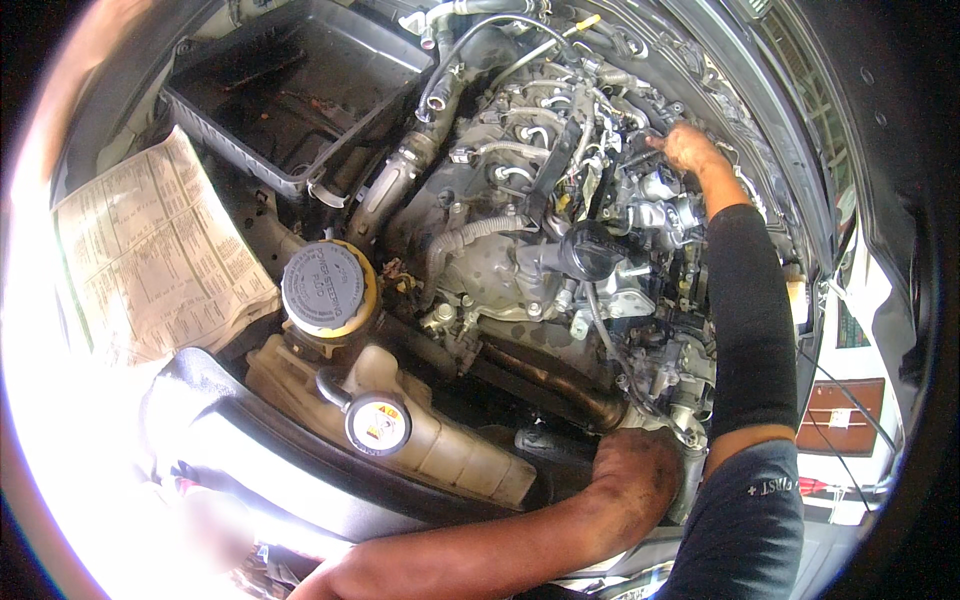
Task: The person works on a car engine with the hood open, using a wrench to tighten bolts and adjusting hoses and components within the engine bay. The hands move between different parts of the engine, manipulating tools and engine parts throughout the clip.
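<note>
My right hand [690, 150], with a black sleeve [750, 320] on its forearm, reaches to the far right of a grey engine [490, 270]. Its fingers are closed at a dark part among hoses; what they grip, if anything, is too small to name. My left forearm [480, 540] comes in bare from the lower edge. My left hand [640, 465], smudged dark, dips low beside a metal pipe [560, 390], its fingers hidden below. A black oil filler cap [588, 252] stands between the two hands.
An open black air filter box [290, 165] lies at the far left. Nearer are printed papers [165, 250], a grey-capped fluid reservoir [327, 290] and a yellowed plastic tank [450, 450]. Another bare arm [75, 80] shows at the left rim. A blurred skin-toned shape [210, 530] is at lower left.
</note>
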Action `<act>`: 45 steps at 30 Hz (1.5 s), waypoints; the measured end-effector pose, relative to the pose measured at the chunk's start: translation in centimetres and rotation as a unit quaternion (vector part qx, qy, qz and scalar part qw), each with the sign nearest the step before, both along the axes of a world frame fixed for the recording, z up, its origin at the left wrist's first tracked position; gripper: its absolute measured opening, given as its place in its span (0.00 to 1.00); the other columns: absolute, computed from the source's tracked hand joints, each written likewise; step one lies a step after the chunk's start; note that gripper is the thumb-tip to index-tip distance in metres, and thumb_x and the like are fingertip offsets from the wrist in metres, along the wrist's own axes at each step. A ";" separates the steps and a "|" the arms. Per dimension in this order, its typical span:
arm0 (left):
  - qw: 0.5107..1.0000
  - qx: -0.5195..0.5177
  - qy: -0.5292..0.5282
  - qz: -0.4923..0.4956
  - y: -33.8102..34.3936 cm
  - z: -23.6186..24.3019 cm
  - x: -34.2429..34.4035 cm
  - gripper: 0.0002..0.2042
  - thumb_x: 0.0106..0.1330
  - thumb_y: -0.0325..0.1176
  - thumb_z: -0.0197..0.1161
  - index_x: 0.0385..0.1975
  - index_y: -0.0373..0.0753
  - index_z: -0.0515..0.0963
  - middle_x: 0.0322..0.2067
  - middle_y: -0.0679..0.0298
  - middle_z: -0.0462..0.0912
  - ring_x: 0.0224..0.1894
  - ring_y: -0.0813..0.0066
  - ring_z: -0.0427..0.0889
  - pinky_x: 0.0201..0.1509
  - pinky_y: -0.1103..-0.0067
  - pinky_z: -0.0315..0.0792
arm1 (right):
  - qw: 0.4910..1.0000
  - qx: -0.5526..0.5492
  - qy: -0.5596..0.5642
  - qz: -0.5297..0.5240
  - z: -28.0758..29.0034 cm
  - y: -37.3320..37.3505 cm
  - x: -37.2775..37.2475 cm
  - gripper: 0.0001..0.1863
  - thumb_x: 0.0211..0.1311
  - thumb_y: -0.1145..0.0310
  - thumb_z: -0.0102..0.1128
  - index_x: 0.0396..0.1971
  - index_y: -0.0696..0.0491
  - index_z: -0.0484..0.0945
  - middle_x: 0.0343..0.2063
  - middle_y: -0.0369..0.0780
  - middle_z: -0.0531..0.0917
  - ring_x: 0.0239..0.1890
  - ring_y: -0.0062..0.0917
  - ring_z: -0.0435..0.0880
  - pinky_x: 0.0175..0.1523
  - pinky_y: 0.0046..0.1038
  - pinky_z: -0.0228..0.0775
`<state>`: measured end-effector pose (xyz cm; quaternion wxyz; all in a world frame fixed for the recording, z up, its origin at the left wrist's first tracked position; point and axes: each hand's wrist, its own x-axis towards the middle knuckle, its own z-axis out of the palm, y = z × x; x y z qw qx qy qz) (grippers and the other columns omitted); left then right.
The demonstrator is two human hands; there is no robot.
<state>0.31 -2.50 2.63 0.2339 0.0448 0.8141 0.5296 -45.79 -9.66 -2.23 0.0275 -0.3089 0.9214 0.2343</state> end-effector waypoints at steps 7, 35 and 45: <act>1.000 0.011 0.000 0.013 0.2 0.1 -0.1 0.10 0.69 0.30 0.63 0.44 0.38 0.88 0.46 0.55 0.90 0.48 0.60 0.91 0.44 0.69 0.85 | 0.988 0.076 -0.052 0.124 -0.6 -0.5 -1.6 0.17 0.55 0.67 0.63 0.40 0.61 0.89 0.46 0.55 0.88 0.48 0.48 0.89 0.53 0.43 0.81; 0.997 -0.041 0.047 0.051 1.8 -1.6 0.6 0.10 0.71 0.33 0.58 0.39 0.36 0.84 0.34 0.49 0.90 0.38 0.48 0.92 0.37 0.57 0.86 | 0.989 0.017 -0.015 0.146 1.9 -2.6 5.2 0.18 0.64 0.66 0.61 0.52 0.56 0.85 0.48 0.50 0.89 0.52 0.45 0.88 0.57 0.43 0.80; 0.975 -0.051 0.210 0.049 1.3 -2.8 1.6 0.11 0.65 0.37 0.64 0.31 0.36 0.84 0.30 0.48 0.88 0.35 0.49 0.90 0.39 0.58 0.84 | 0.977 -0.032 -0.181 0.107 12.2 28.3 20.9 0.25 0.78 0.58 0.50 0.68 0.53 0.71 0.72 0.58 0.66 0.69 0.50 0.75 0.71 0.40 0.70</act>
